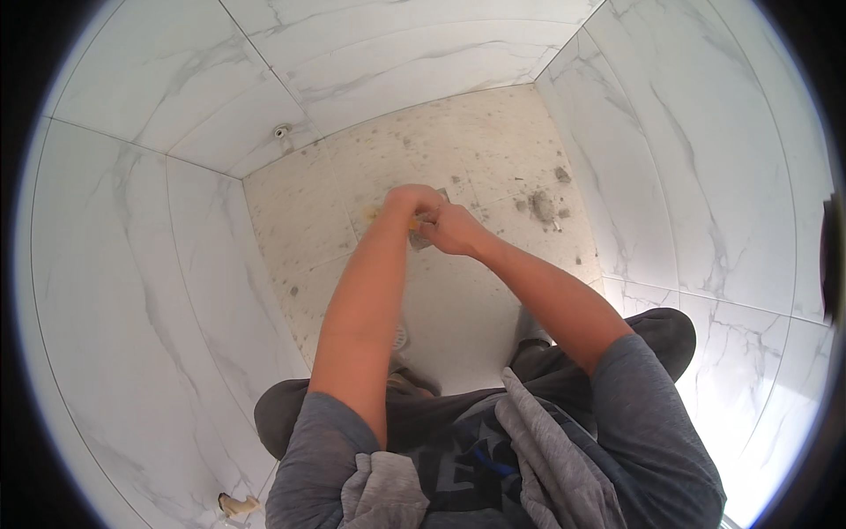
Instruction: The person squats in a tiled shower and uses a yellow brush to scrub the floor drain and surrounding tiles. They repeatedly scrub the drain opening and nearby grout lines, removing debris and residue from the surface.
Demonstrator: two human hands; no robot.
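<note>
Together, the left hand [414, 199] and the right hand [451, 231] meet over a flat grey-bladed tool [419, 242]

The tool is directly below the hands, near the middle of the dirty tiled floor [476, 119], in front of the crouching person. Its grey surface appears at two places: a corner beyond the knuckles, to the upper right, and a part nearer to the body, to the lower left. So its long axis seems to run slantwise between them, but I judge this only from these edges. The right hand is curled narrow, and its fingers seem to hold the tool at an orange piece [412, 226], perhaps the handle, just left of them. The left hand bends over from the far side; its fingers are mostly hidden, so I cannot tell how they grip. Neither hand is clearly nearer. To the right, well apart, lies mortar-like rubble [542, 207]. Also hard to make out is a yellowish patch [371, 212] beside the left wrist: stain or tool part, I cannot say
</note>
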